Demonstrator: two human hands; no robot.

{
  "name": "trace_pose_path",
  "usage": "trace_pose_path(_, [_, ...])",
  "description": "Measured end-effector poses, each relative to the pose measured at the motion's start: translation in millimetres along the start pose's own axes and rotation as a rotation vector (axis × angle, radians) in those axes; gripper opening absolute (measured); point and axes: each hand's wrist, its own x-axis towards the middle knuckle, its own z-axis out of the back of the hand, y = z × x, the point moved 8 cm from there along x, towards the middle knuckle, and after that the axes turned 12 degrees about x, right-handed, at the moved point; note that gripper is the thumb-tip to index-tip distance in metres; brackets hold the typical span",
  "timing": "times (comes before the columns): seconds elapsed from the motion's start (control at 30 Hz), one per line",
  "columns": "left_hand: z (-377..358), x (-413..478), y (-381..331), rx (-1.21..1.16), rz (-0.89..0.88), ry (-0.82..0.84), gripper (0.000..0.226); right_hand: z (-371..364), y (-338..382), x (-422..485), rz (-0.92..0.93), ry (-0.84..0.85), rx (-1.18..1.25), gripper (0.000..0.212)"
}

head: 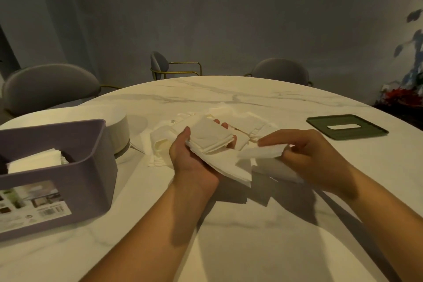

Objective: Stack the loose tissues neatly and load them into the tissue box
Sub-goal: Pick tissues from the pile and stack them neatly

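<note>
My left hand lies palm up above the table and holds a small stack of folded white tissues. My right hand pinches a single white tissue just right of that stack. More loose tissues lie spread on the table behind both hands. The purple tissue box stands open at the left, with a pile of tissues inside it.
The box's dark green lid with a slot lies flat at the right of the white marble table. A round white container stands behind the box. Grey chairs ring the far side, and a plant is at the right edge.
</note>
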Motion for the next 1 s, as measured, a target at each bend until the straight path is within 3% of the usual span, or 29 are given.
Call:
trace_pose_path(0.07, [3, 1, -1, 0.005, 0.004, -0.016, 0.050, 20, -9, 2, -0.052, -0.190, 0.127, 0.033])
trace_pose_path(0.2, [-5, -7, 16, 0.065, 0.107, -0.012, 0.041, 60, -53, -9, -0.336, -0.631, 0.437, 0.016])
trace_pose_path(0.3, [-13, -19, 43, 0.131, 0.267, 0.023, 0.036, 70, -57, -12, -0.295, -0.764, 0.571, 0.033])
trace_pose_path(0.37, [-18, -26, 58, 0.170, 0.351, 0.085, 0.044, 63, -45, -7, -0.204, -0.707, 0.642, 0.018])
trace_pose_path(0.43, [-23, -31, 67, 0.222, 0.396, 0.144, 0.054, 45, -28, -1, -0.088, -0.534, 0.665, 0.020])
trace_pose_path(0.57, [-27, -33, 65, 0.302, 0.335, 0.176, 0.054, 0, -13, 4, 0.100, -0.042, 0.177, 0.028])
trace_pose_path(0.77, [-23, -33, 57, 0.380, 0.288, 0.091, 0.043, 6, 5, 3, 0.203, -0.088, -0.170, 0.065])
trace_pose_path(0.9, [-23, -32, 56, 0.327, 0.274, 0.083, 0.047, -2, 14, 0, 0.210, -0.068, -0.187, 0.043])
trace_pose_path(1.0, [-23, -31, 55, 0.300, 0.245, 0.104, 0.052, -5, 6, 2, 0.149, -0.089, 0.002, 0.038])
